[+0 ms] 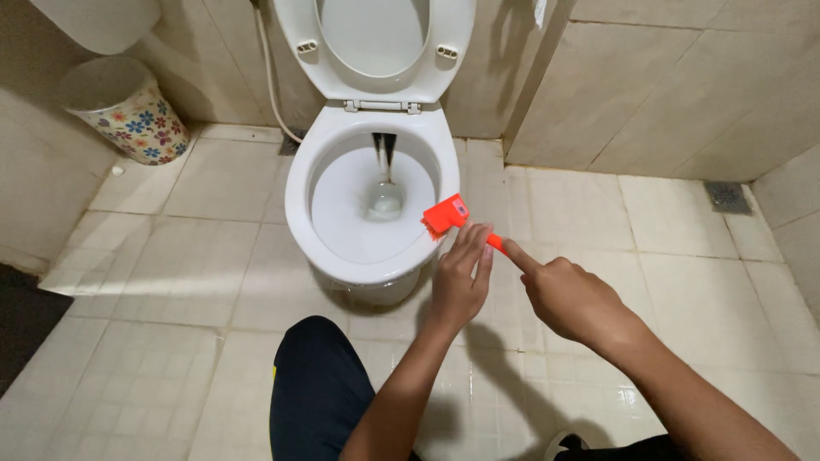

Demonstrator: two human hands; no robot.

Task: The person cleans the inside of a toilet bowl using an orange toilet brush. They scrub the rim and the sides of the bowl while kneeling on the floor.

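Both hands meet on an orange brush [448, 215] whose block-shaped head rests at about 3 o'clock on the rim of the toilet [295, 201]. The left hand [459, 277] lies over the handle with fingers pressed together and thumb tucked under, so it seems to be pinching the shaft, though its fingers hide the contact. The right hand [568, 294] is curled around the handle's far end, forefinger stretched along it. The grip looks light and the handle short: the head could slide off the smooth rim and drop into the bowl, or a hard push could flick water at the hands, which sit close to the rim. The floor tiles [171, 282] shine near 5 o'clock and may be wet, a slip risk for the crouched knee [316, 384]. Count: one toilet with one raised seat [376, 51], one brush, one flowered bin [128, 107] at 10 o'clock, one hose [272, 81], two floor drains [727, 195], two hands.
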